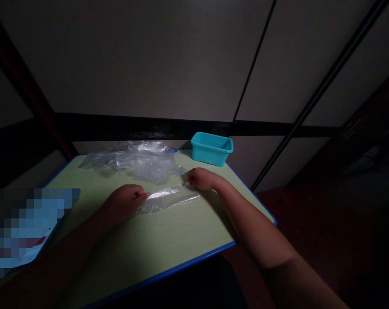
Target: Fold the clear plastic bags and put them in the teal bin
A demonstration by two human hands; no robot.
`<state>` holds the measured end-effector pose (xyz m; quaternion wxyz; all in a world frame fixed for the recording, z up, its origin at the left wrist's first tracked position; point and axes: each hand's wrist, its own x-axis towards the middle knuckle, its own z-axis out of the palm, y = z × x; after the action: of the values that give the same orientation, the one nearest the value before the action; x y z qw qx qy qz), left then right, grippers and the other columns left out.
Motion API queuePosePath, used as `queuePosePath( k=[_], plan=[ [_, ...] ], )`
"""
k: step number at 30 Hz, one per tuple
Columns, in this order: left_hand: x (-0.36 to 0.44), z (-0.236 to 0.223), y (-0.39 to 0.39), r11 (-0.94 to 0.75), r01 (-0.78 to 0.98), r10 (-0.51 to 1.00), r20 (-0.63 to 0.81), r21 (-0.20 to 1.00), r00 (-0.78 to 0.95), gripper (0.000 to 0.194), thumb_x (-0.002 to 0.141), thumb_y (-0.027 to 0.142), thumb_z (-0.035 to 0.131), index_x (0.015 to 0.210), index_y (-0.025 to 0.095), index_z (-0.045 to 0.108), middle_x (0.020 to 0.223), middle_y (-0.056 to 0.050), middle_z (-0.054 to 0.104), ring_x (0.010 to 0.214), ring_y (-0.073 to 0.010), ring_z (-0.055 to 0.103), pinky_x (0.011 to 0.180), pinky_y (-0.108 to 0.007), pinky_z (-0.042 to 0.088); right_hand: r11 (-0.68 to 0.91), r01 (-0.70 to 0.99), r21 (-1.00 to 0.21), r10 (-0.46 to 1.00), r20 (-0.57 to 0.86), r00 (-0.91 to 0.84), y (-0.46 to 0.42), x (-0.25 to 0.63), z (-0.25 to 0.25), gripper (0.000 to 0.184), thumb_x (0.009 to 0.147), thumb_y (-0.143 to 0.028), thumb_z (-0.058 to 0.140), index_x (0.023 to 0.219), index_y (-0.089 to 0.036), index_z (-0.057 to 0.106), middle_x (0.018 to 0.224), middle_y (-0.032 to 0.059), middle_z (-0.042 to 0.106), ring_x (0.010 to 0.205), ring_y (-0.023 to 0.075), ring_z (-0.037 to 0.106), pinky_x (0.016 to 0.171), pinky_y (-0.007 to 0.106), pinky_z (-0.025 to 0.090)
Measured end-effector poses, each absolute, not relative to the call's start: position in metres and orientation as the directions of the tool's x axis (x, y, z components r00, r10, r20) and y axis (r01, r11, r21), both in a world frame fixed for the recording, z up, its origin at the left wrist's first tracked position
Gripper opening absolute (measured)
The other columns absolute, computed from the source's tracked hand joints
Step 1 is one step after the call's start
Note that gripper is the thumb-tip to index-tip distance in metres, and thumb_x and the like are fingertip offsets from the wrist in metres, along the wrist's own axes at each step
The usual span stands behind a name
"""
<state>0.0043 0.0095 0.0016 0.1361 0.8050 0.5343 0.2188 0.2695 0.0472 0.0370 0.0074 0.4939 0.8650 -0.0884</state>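
A clear plastic bag point(168, 199) is stretched between my two hands, low over the table. My left hand point(127, 198) is closed, pinching the bag's left end between thumb and fingers. At the bag's upper right corner, my right hand point(201, 178) is closed in a pinch too. The bag looks flat, with a shiny folded strip along its far edge. Just beyond it lies a crumpled heap of clear plastic bags point(133, 161), close to the far edge of the table.
The light green table point(181, 231) has a blue rim. A turquoise plastic basket point(210, 150) stands at its far right corner. A bluish, blurred-out item point(36, 227) lies at the left. Pale cabinet panels point(149, 60) rise behind the table.
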Motion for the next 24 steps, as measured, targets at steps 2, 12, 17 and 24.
queuePosePath(
  k=[2,12,17,24],
  plan=[
    [0.005,0.003,0.008,-0.394,0.798,0.919,0.205,0.455,0.337,0.034,0.073,0.047,0.04,0.051,0.021,0.045,0.055,0.0,0.049,0.058,-0.0171,0.048,0.055,-0.027,0.032,0.5,0.85,-0.168,0.852,-0.079,-0.517,0.048,0.269,0.035,0.019,0.081,-0.026,0.056,0.086,-0.011,0.066,0.083,0.0067,0.067,0.066,0.0112,0.052,0.055,0.02,0.031],
    [0.004,-0.003,0.009,-0.431,0.794,0.901,0.25,0.429,0.355,0.028,0.073,0.042,0.043,0.056,0.02,0.048,0.057,0.001,0.05,0.061,-0.0151,0.047,0.059,-0.026,0.032,0.247,0.888,-0.388,0.912,-0.217,-0.349,0.046,0.267,0.037,0.012,0.079,-0.015,0.053,0.082,-0.01,0.064,0.061,0.0045,0.067,0.051,0.0108,0.06,0.052,0.017,0.039],
    [0.005,-0.002,0.008,-0.441,0.777,0.897,0.255,0.448,0.362,0.031,0.074,0.044,0.043,0.056,0.02,0.048,0.058,0.001,0.051,0.062,-0.0154,0.047,0.059,-0.026,0.032,0.219,0.894,-0.39,0.922,-0.217,-0.321,0.046,0.266,0.034,0.012,0.079,-0.018,0.055,0.078,-0.011,0.065,0.063,0.0046,0.068,0.05,0.0095,0.061,0.052,0.015,0.041],
    [-0.002,0.006,0.011,-0.306,0.78,0.947,0.092,0.545,0.307,0.036,0.073,0.05,0.041,0.052,0.021,0.044,0.052,0.002,0.047,0.053,-0.0147,0.044,0.051,-0.027,0.03,0.263,0.917,-0.299,0.922,-0.202,-0.331,0.048,0.266,0.032,0.016,0.079,-0.019,0.053,0.076,-0.011,0.067,0.064,0.005,0.069,0.054,0.0104,0.062,0.055,0.016,0.041]
  ],
)
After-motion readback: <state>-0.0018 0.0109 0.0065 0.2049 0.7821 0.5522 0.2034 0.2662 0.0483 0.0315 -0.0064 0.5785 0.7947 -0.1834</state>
